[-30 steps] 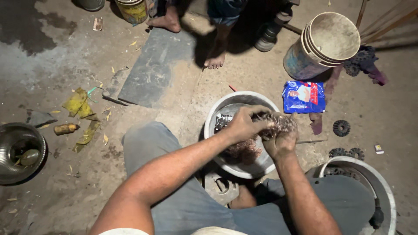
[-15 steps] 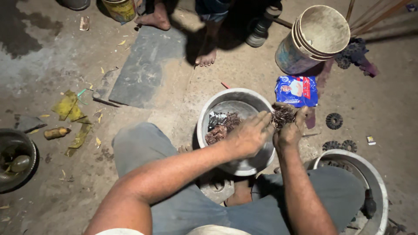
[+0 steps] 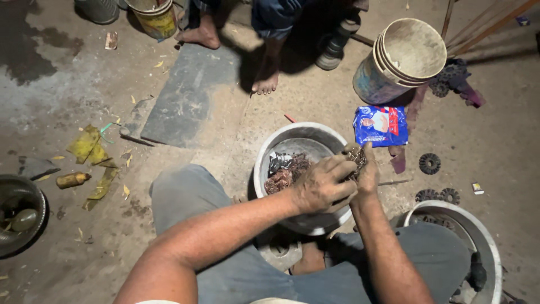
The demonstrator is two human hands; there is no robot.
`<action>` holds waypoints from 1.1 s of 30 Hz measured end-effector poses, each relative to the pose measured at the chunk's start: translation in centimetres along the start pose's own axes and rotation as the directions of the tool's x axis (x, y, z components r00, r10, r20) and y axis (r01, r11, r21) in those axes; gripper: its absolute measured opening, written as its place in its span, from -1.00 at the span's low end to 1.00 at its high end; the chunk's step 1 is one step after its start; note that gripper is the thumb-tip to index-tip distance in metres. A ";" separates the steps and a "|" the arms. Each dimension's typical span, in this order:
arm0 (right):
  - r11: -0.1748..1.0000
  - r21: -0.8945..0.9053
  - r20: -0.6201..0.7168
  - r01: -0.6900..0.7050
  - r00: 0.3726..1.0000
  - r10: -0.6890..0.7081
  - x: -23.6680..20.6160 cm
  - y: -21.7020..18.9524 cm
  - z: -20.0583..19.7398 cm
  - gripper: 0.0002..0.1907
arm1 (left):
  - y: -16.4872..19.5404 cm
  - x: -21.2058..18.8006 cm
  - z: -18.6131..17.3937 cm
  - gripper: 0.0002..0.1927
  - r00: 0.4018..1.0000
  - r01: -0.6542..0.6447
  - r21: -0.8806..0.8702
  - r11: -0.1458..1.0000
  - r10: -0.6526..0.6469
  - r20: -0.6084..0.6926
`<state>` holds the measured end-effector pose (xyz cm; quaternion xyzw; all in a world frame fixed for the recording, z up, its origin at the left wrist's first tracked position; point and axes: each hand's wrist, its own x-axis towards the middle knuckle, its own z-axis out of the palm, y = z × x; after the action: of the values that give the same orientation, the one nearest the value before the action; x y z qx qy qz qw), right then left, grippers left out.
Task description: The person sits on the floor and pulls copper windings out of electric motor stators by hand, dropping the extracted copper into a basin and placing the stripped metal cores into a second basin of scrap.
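- While both hands meet over metal basin (image 3: 264, 163) rim: L hand (image 3: 322, 186) fingers curl round greasy chain (image 3: 355, 159); R hand (image 3: 367, 174) pinches it.
- Advice: keep grip firm, work above basin.

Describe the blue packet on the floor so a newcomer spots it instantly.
Start at the metal basin between the person's knees, where both hands work. Just beyond its right rim, below the stacked pale buckets, lies a flat blue packet. It is the only bright blue-and-red thing; the neighbours are dark gear-like discs.
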<state>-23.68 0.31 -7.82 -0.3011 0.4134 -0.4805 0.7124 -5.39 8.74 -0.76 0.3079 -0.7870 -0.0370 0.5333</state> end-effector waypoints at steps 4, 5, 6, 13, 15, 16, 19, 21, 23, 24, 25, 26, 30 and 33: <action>0.999 0.021 -0.102 -0.030 0.994 0.032 0.4 -0.6 -1.5 -0.44 | 0.2 0.8 -0.5 -0.72 0.999 0.008 -0.007 1.000 -0.008 0.043; 0.991 0.132 -0.008 -0.006 1.000 0.007 0.5 -0.7 -2.0 -0.49 | 0.3 1.0 -0.5 -0.66 0.999 0.004 -0.010 1.000 -0.003 0.047; 0.970 0.243 0.084 0.008 0.996 -0.030 0.6 -0.7 -2.4 -0.53 | 0.4 1.2 -0.5 -0.60 0.999 -0.002 -0.011 1.000 0.003 0.049; 0.970 -0.213 0.113 0.114 0.989 -0.091 0.0 3.5 -3.3 -0.54 | -0.9 0.6 0.4 -0.48 0.998 0.064 0.057 0.996 -0.064 -0.005; 0.985 -0.159 0.207 0.062 0.978 -0.028 0.3 4.6 -3.1 -0.57 | -1.6 0.2 0.8 -0.59 0.994 0.104 0.036 0.994 -0.105 0.031; 0.989 -0.128 0.234 0.073 0.971 -0.041 0.5 4.9 -3.0 -0.60 | -1.9 0.0 1.1 -0.60 0.994 0.101 0.033 0.994 -0.102 0.027; 0.976 -0.003 0.285 0.218 0.936 -0.208 1.2 5.5 -2.7 -0.69 | -2.2 0.0 1.7 -0.58 0.996 0.093 0.050 0.994 -0.092 -0.022; 0.975 -0.042 0.253 0.217 0.947 -0.200 1.4 5.4 -2.9 -0.75 | -2.1 0.1 1.9 -0.50 0.996 0.057 0.086 0.995 -0.050 -0.077; 0.934 -0.302 0.228 0.191 0.966 -0.124 1.4 5.0 -3.2 -0.65 | -1.8 0.2 1.9 -0.51 0.994 0.052 0.151 0.987 -0.036 -0.107; 0.883 -0.420 0.279 0.211 0.955 -0.095 1.4 4.9 -3.4 -0.62 | -1.8 0.2 1.8 -0.51 0.993 0.050 0.186 0.981 -0.028 -0.119; 0.818 -0.525 0.326 0.234 0.943 -0.061 1.4 5.0 -3.6 -0.60 | -1.7 0.2 1.7 -0.53 0.993 0.068 0.163 0.984 -0.050 -0.110; 0.867 -0.415 0.337 0.275 0.932 -0.135 1.5 5.1 -3.8 -0.70 | -1.7 0.3 1.7 -0.56 0.993 0.083 0.141 0.987 -0.070 -0.097; 0.999 0.016 0.214 -0.037 0.976 0.033 2.0 4.1 -3.9 -0.66 | -2.3 0.4 1.8 -0.59 0.990 0.075 0.158 0.985 -0.054 -0.132; 0.976 0.083 0.167 -0.200 0.969 0.184 1.2 1.8 -3.3 -0.62 | -3.0 0.4 2.3 -0.61 0.979 0.156 0.193 0.969 -0.126 -0.162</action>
<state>-25.51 -0.26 -11.25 -0.2614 0.3584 -0.4038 0.8001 -6.12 5.45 -2.54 0.4183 -0.7207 0.0292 0.5520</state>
